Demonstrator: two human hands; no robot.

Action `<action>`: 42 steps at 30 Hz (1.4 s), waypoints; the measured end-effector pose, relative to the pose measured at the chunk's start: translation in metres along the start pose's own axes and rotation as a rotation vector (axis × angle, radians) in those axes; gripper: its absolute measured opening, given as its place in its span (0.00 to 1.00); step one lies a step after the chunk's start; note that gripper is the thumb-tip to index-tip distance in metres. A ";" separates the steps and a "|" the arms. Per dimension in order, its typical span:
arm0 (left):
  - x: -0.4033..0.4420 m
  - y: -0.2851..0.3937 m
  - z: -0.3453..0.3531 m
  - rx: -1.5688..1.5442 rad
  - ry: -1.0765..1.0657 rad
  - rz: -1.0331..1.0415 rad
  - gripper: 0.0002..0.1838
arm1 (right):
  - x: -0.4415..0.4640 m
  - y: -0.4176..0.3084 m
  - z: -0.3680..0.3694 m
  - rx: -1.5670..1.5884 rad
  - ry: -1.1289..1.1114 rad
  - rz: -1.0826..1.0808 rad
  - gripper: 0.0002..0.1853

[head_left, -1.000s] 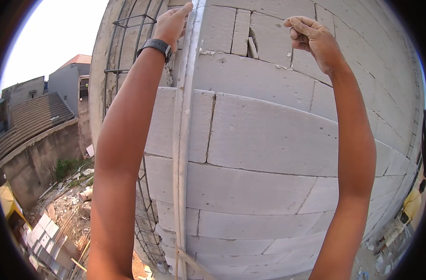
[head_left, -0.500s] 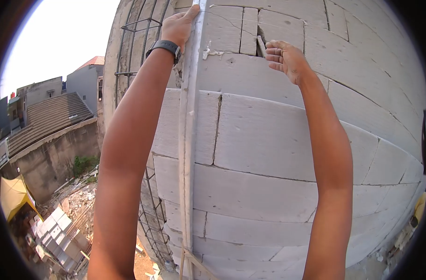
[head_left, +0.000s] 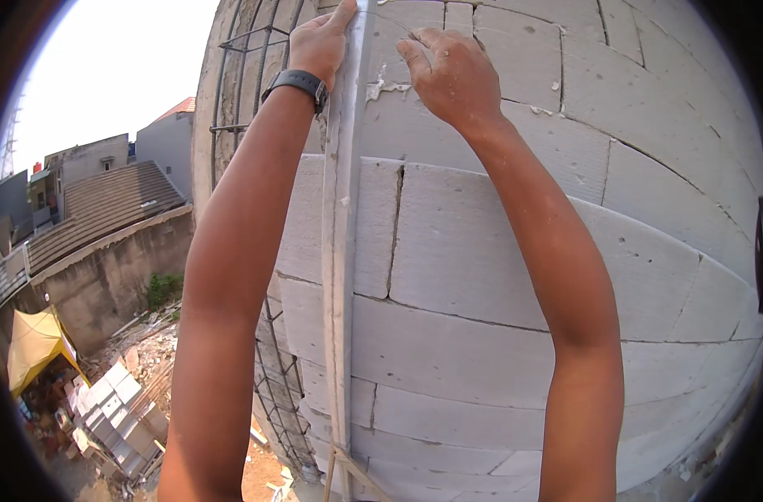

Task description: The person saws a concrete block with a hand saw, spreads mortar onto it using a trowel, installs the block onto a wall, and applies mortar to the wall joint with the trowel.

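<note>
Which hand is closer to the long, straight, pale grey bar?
Left. The left hand is on the bar, up high; the right hand is off to its right, not touching it.

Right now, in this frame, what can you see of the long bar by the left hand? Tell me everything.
The bar is long, straight and narrow, pale grey with smudges, and looks like metal. A dark, uneven line runs along its length. It stands nearly upright, slightly tilted, in front of the block wall. The left hand grips it high up; its top is out of frame. Low down, a thin wooden strip angles away beside it.
</note>
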State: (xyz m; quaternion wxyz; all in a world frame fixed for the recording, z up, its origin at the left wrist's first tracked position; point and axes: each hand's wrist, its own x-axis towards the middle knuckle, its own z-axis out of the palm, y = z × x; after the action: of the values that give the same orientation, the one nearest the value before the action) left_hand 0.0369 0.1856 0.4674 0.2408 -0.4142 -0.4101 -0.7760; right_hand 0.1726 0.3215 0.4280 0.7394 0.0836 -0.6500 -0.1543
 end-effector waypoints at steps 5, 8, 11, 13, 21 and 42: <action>0.000 0.002 -0.006 0.059 -0.025 0.026 0.36 | 0.017 -0.017 0.012 0.125 -0.324 0.328 0.18; 0.001 0.003 -0.006 0.069 -0.023 0.026 0.35 | 0.020 -0.010 0.034 0.230 -0.248 0.422 0.18; -0.002 0.003 -0.006 0.075 -0.012 0.011 0.35 | 0.024 -0.011 0.035 0.243 -0.328 0.493 0.18; -0.004 0.004 -0.005 0.080 0.009 0.008 0.35 | 0.026 -0.009 0.032 0.272 -0.362 0.494 0.19; -0.024 0.016 0.000 0.004 0.015 -0.008 0.37 | 0.021 -0.003 0.035 0.273 -0.267 0.341 0.20; -0.029 0.022 -0.007 0.052 -0.090 0.069 0.38 | 0.026 -0.007 0.059 1.182 -0.346 0.898 0.18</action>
State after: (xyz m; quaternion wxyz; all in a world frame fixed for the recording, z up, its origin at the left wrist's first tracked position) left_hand 0.0650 0.1692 0.4504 0.2594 -0.4563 -0.4262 -0.7368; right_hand 0.1166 0.3111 0.4589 0.4510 0.1680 -0.7026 0.5241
